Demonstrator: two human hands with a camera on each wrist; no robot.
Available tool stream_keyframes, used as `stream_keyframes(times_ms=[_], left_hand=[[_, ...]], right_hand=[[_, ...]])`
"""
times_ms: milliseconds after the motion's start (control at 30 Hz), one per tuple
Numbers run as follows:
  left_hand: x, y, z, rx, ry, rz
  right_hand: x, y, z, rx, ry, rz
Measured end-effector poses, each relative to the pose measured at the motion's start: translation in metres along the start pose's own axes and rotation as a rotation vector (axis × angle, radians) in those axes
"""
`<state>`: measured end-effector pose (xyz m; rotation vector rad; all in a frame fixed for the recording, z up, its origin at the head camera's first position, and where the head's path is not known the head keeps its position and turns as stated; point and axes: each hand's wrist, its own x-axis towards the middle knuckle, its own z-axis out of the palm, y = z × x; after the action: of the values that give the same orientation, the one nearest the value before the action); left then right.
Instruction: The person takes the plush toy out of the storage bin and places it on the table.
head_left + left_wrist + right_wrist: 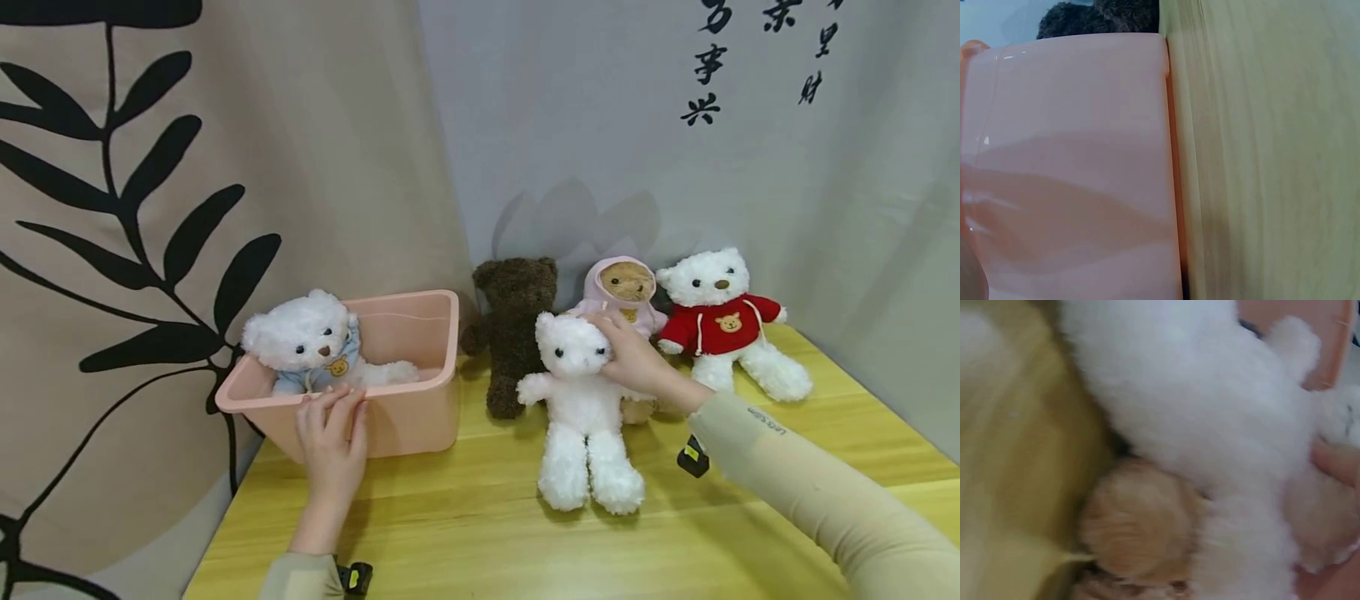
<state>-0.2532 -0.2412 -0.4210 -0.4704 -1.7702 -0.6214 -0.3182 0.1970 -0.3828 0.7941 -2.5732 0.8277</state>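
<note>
My right hand (637, 358) grips the head of an unclothed white teddy bear (581, 408), held upright with its legs near the tabletop. Its white plush body (1204, 394) fills much of the right wrist view. Over the front rim of a pink plastic bin (405, 421), my left hand (333, 437) holds on with its fingertips at the edge. Inside that bin leans a white teddy bear in a blue hoodie (300, 342); the front wall hides its lower part. In the left wrist view the bin's wall (1072, 100) shows close up.
Behind the held bear sit a dark brown teddy bear (513, 333) and a tan bear in a pink hood (626, 283), partly covered. Farther right sits a white bear in a red hoodie (723, 325). A printed curtain (360, 150) hangs behind the wooden table (450, 533).
</note>
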Motion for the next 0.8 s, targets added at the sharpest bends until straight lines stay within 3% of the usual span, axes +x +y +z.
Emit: stream_keyframes(times_ms=[167,367,800], left_hand=[[0.002,0.0,0.0,0.002,-0.003,-0.007],[0.001,0.004,-0.001,0.007,-0.018,-0.013],[0.001,0.004,-0.001,0.0,-0.012,-0.016]], right_hand=[[0.005,0.0,-0.009,0.086,-0.121,0.097],[0.008,-0.002,-0.017,0.061,-0.211,0.18],[0.022,-0.017,-0.038,0.037,-0.265,0.096]])
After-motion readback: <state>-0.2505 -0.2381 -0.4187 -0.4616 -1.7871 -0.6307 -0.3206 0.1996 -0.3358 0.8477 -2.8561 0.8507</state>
